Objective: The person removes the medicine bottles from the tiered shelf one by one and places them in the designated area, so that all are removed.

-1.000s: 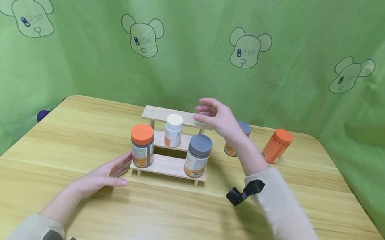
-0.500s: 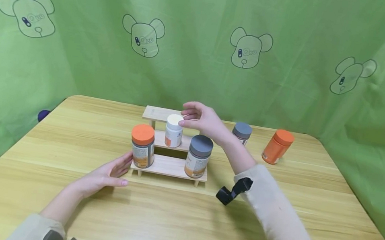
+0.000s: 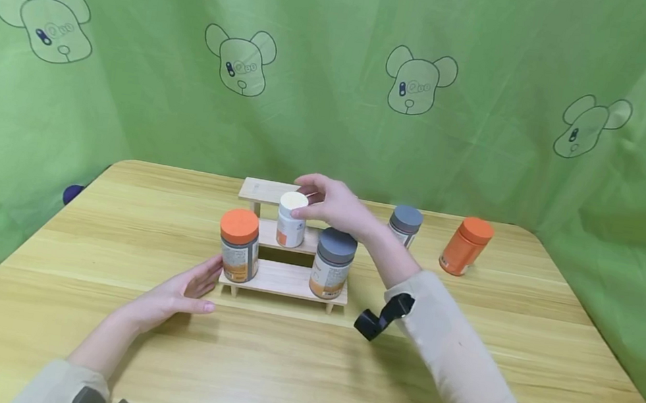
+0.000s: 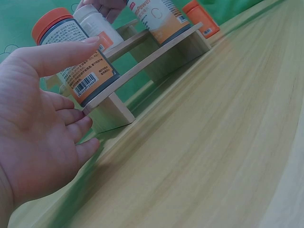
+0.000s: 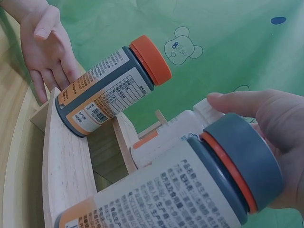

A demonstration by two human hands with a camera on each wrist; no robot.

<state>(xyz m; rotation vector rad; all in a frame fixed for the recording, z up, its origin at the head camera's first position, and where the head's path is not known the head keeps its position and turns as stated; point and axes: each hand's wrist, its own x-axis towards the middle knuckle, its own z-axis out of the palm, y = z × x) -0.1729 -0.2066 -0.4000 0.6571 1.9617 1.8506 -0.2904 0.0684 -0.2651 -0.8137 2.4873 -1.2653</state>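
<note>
A white bottle stands upright on the middle step of a three-step wooden rack. My right hand reaches over from the right and holds it near the cap, thumb in front, fingers partly hidden behind. On the lowest step stand an orange-lidded jar at the left and a grey-lidded jar at the right, just below my right wrist. My left hand lies beside the rack's left end, fingers extended; in the left wrist view its fingertips touch the lowest step near the orange-lidded jar.
Right of the rack, another grey-lidded jar stands on the wooden table, partly behind my right forearm. Farther right is an orange bottle. A green curtain hangs behind the table.
My right hand has moved left from above the rack's top right end to the white bottle and now holds it by the cap. My left hand has stayed still.
</note>
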